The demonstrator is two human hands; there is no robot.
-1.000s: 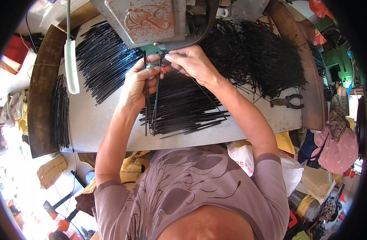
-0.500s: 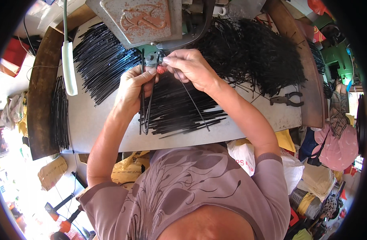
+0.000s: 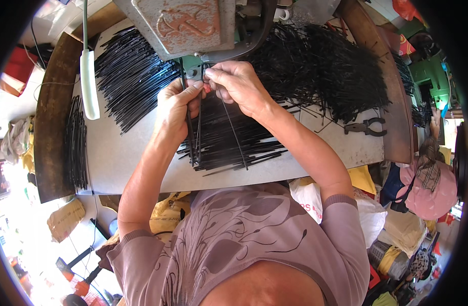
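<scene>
My left hand (image 3: 175,104) is closed on a few thin black rods (image 3: 198,135), pinching them between thumb and fingers just below the machine head. Their lower ends hang toward the table's front edge. Close beside it, my right hand (image 3: 239,86) pinches another thin black rod (image 3: 235,127), which slants down to the right. Both sets of fingertips meet at a small grey metal part under the machine (image 3: 178,25). A bit of red (image 3: 207,87) shows between the hands; what it is I cannot make out.
Black rods lie in a neat pile (image 3: 134,76) at left, a tangled heap (image 3: 320,71) at right, and a layer under my hands. Pliers (image 3: 365,127) rest on the white table (image 3: 111,163) at right. A white tube lamp (image 3: 89,86) hangs at left. Raised wooden edges (image 3: 53,117) border the table.
The rods in my left hand have swung slightly closer together, and the lower end of my right hand's rod has moved left. Both hands stay at the machine.
</scene>
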